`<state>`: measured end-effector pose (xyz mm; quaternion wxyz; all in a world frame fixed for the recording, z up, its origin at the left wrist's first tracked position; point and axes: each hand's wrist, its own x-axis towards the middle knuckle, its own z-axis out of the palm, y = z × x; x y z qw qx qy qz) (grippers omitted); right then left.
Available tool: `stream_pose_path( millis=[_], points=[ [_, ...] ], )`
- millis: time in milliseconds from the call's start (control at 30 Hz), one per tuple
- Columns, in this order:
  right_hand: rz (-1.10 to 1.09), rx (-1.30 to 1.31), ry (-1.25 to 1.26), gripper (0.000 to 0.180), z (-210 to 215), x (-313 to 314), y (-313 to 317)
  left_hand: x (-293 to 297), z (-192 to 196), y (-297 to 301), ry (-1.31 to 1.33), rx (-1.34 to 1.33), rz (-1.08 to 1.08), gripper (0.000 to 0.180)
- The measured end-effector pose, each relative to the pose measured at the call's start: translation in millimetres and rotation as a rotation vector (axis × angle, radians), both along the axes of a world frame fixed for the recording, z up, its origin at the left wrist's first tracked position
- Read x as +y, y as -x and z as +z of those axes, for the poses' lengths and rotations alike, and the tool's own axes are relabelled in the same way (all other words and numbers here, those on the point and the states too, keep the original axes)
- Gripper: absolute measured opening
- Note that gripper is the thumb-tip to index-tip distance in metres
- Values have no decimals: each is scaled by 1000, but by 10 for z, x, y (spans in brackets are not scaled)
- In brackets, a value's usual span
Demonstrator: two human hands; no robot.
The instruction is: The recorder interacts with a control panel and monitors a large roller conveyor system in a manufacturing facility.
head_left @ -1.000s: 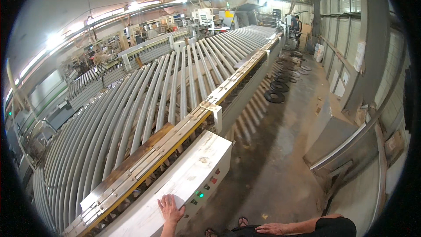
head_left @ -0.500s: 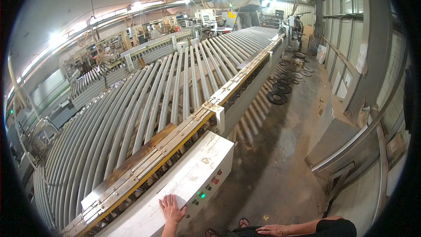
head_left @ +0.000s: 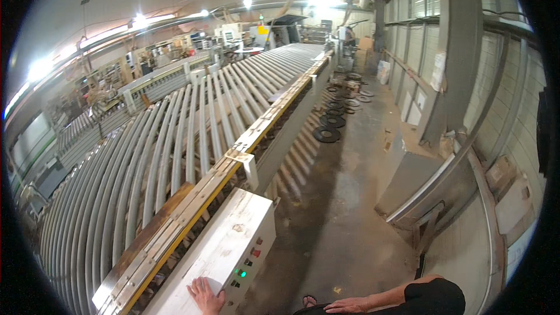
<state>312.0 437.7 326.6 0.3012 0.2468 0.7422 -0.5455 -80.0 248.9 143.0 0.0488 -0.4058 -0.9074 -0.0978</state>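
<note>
My left hand (head_left: 206, 296) rests palm down on top of a long white control box (head_left: 224, 236), its fingers spread apart. On the box's side facing the aisle sit several push buttons, among them a lit green button (head_left: 243, 275) and a red button (head_left: 255, 253). My right hand (head_left: 348, 305) lies flat on dark clothing at my lap, holding nothing that I can see. Beyond the box runs a wide roller conveyor (head_left: 192, 134) with a yellow-edged side rail (head_left: 274, 114). A brown board-like strip (head_left: 150, 219) lies along that rail.
Black rings (head_left: 326, 134) lie on the aisle floor (head_left: 326, 210) along the conveyor. To the right stand a grey bin-like metal housing (head_left: 405, 163), a column (head_left: 458, 52) and a curved pipe. Machines (head_left: 230, 35) stand at the far end of the hall.
The view has turned to the right, so conveyor and box appear farther left. My left hand stays on the box; my right hand stays at my lap.
</note>
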Motion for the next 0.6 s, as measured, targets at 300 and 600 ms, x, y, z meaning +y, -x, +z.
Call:
stream_pose_path(
  millis=[300, 600],
  points=[
    [-50, 26, -11, 56, 81, 20, -9, 53, 264, -69, 162, -89, 40, 78],
    [-28, 61, -4, 57, 0, 38, 39, 43, 232, -66, 182, -68, 48, 79]
  ],
)
